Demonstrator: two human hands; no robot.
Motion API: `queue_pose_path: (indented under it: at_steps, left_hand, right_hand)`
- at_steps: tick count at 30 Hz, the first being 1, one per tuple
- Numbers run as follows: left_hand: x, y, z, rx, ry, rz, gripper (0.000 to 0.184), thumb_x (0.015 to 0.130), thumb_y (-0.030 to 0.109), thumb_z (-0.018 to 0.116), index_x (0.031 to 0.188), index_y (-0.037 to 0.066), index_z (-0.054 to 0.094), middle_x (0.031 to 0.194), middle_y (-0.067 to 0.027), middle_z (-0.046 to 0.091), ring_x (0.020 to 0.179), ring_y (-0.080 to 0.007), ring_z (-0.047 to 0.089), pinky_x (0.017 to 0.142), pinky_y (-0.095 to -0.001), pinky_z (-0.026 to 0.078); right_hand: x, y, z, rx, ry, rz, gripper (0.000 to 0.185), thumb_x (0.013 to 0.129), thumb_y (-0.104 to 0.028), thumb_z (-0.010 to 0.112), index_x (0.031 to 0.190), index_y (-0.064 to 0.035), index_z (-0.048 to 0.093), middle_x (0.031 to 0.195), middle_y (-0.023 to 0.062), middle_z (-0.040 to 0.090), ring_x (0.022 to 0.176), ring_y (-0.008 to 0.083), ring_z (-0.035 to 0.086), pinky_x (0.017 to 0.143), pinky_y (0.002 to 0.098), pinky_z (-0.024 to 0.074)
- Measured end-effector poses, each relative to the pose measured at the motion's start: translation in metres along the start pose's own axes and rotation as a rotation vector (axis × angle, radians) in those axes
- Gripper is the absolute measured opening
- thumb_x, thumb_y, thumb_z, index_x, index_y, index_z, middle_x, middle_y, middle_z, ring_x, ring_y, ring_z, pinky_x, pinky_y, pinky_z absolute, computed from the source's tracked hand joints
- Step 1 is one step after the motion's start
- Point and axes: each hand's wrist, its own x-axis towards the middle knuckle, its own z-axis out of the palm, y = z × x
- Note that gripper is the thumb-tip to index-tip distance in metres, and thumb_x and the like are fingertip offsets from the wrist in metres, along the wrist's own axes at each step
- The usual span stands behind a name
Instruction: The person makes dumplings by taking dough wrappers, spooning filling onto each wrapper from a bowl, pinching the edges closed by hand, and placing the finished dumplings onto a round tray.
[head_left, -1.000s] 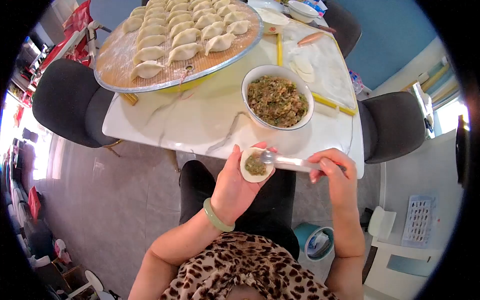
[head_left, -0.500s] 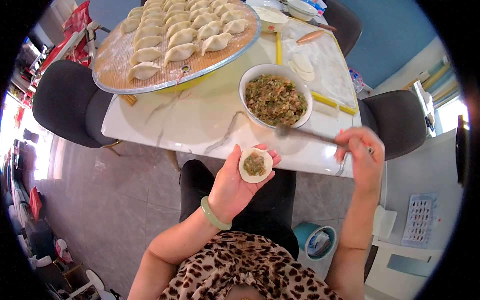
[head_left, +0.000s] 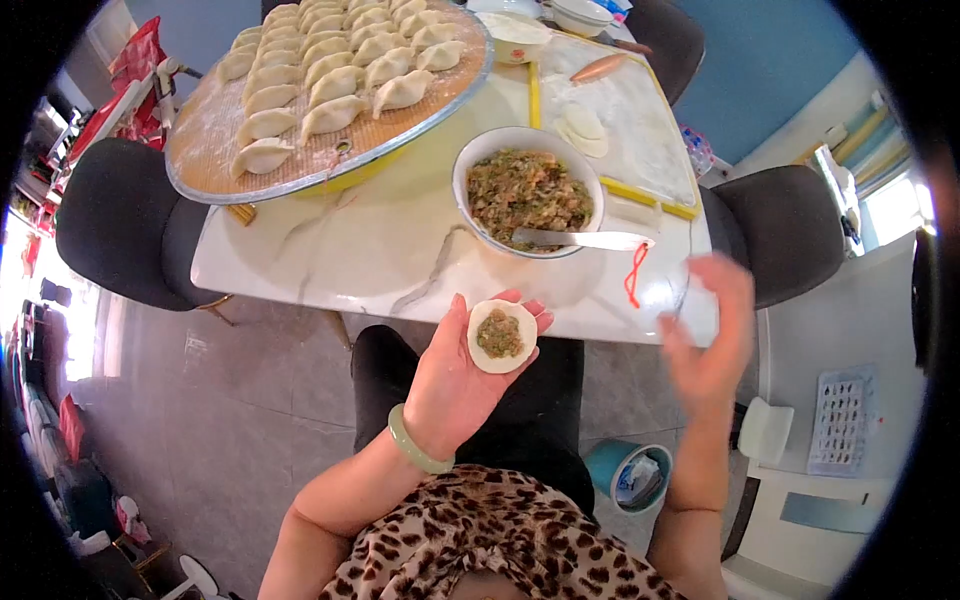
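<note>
On the palm of my left hand [head_left: 440, 375] lies a round dumpling wrapper [head_left: 476, 350] with a mound of chopped filling [head_left: 499, 334] at its centre. The fingers support it from below. My right hand [head_left: 712, 330] is empty and blurred, its fingers apart, near the table's right front edge. Beyond it, a flat metal filling spatula [head_left: 590, 239] with a red cord [head_left: 632, 278] rests in the filling and across the rim of a white bowl [head_left: 458, 190]. Green and brown chopped filling [head_left: 525, 190] fills much of this bowl.
Rows of shaped dumplings [head_left: 335, 115] stand on a round board [head_left: 205, 140] at the back left. Behind the bowl, a yellow-edged floured mat [head_left: 640, 130] bears flat wrappers [head_left: 583, 130] and a wooden rolling pin [head_left: 598, 68]. Dark chairs [head_left: 120, 215] flank the marble table [head_left: 330, 260].
My right hand has let go of the spatula, which now rests in the bowl, and has opened. My left hand still holds the filled wrapper. The view has shifted slightly.
</note>
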Motion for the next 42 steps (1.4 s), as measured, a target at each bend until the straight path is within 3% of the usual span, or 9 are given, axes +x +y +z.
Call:
queue_pose_path:
  at_steps: [4,8,20,23,25,28,31,38,42]
  left_hand:
    - [0.0,-0.01,0.014,-0.007,-0.046,-0.012,0.049,0.102,0.04,0.023,0.126,0.002,0.045,0.128,-0.0133,0.051,0.122,-0.0263,0.048,0.101,-0.0405,0.038]
    - [-0.005,-0.016,0.017,0.036,-0.07,0.046,0.05,0.103,0.04,0.021,0.127,0.003,0.044,0.124,-0.0091,0.053,0.117,-0.0207,0.049,0.103,-0.0371,0.036]
    - [-0.026,-0.003,0.011,0.284,-0.039,-0.154,0.047,0.102,0.036,0.026,0.132,0.003,0.043,0.127,-0.0056,0.052,0.115,-0.0164,0.051,0.101,-0.0333,0.039]
    - [-0.029,0.0,0.011,0.299,-0.071,-0.184,0.041,0.1,0.026,0.039,0.133,0.002,0.042,0.127,-0.0056,0.051,0.115,-0.0145,0.05,0.102,-0.0317,0.038]
    - [-0.034,0.002,0.011,0.698,-0.281,-0.061,0.048,0.095,0.016,0.049,0.137,0.0,0.035,0.132,-0.0091,0.048,0.123,-0.0177,0.047,0.104,-0.0355,0.039]
    - [-0.047,0.003,0.022,0.765,-0.271,0.014,0.058,0.089,0.006,0.056,0.14,-0.002,0.03,0.133,-0.01,0.046,0.124,-0.0177,0.045,0.104,-0.0346,0.037]
    - [-0.051,0.003,0.026,1.029,-0.245,0.147,0.049,0.091,0.007,0.054,0.137,0.0,0.038,0.123,-0.0077,0.052,0.114,-0.0139,0.05,0.095,-0.0287,0.042]
    - [-0.054,0.013,0.026,1.234,-0.286,0.156,0.043,0.093,0.007,0.048,0.133,-0.005,0.041,0.123,-0.0123,0.056,0.117,-0.0175,0.051,0.102,-0.0318,0.038]
    - [-0.053,0.018,0.016,1.326,-0.36,0.206,0.047,0.09,0.002,0.052,0.136,0.003,0.043,0.121,-0.0108,0.057,0.112,-0.0206,0.054,0.101,-0.0316,0.037]
  right_hand:
    - [-0.03,-0.034,0.046,0.188,-0.207,-0.28,0.031,0.067,-0.014,0.075,0.095,-0.0124,0.061,0.12,0.008,0.055,0.112,0.0307,0.052,0.092,0.0461,0.0423]
    - [-0.033,-0.038,0.064,0.174,-0.18,-0.3,0.028,0.067,-0.012,0.074,0.091,-0.0132,0.06,0.122,0.0073,0.055,0.115,0.0305,0.051,0.094,0.0481,0.0409]
    - [-0.05,-0.03,0.058,0.211,-0.19,-0.324,0.034,0.067,-0.012,0.075,0.094,-0.0164,0.057,0.124,0.0045,0.055,0.115,0.0303,0.052,0.096,0.0496,0.0387]
    - [-0.043,-0.033,0.053,0.27,-0.186,-0.288,0.029,0.068,-0.012,0.075,0.09,-0.0155,0.058,0.123,0.0051,0.056,0.115,0.0305,0.052,0.096,0.0487,0.0389]
    - [-0.036,-0.038,0.052,0.343,-0.175,-0.267,0.027,0.068,-0.011,0.075,0.089,-0.0144,0.058,0.123,0.0063,0.056,0.114,0.0313,0.052,0.096,0.0478,0.0391]
    - [-0.027,-0.045,0.051,0.454,-0.165,-0.227,0.025,0.068,-0.01,0.075,0.087,-0.0124,0.059,0.122,0.0088,0.056,0.113,0.0331,0.052,0.096,0.0459,0.0396]
    - [-0.02,-0.051,0.051,0.522,-0.17,-0.209,0.025,0.068,-0.009,0.074,0.088,-0.0108,0.059,0.122,0.0113,0.055,0.112,0.0341,0.052,0.096,0.0443,0.04]
    - [-0.013,-0.058,0.052,0.77,-0.238,-0.1,0.027,0.071,-0.007,0.074,0.095,-0.0087,0.06,0.125,0.0152,0.052,0.115,0.0319,0.049,0.096,0.0419,0.0404]
    - [-0.01,-0.054,0.054,0.8,-0.297,-0.131,0.027,0.072,-0.009,0.075,0.094,-0.0088,0.061,0.123,0.0135,0.054,0.115,0.0317,0.049,0.096,0.0418,0.0407]
